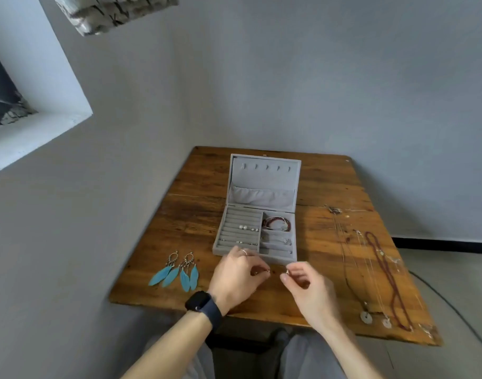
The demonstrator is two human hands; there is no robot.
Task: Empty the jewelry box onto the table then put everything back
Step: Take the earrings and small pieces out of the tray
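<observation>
The left hand and right hand each pinch a tiny silvery piece just short of the open jewelry box, the left nearer its ring rows.

Grey plastered walls fill most of the frame. At upper left, a deep white window recess lets in daylight. A worn wooden table stands at lower centre. To its right, pale floor meets a black skirting strip.

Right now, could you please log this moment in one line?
jewelry box open | left hand, right hand pinch tiny silver pieces | feather earrings, necklaces on table
</observation>
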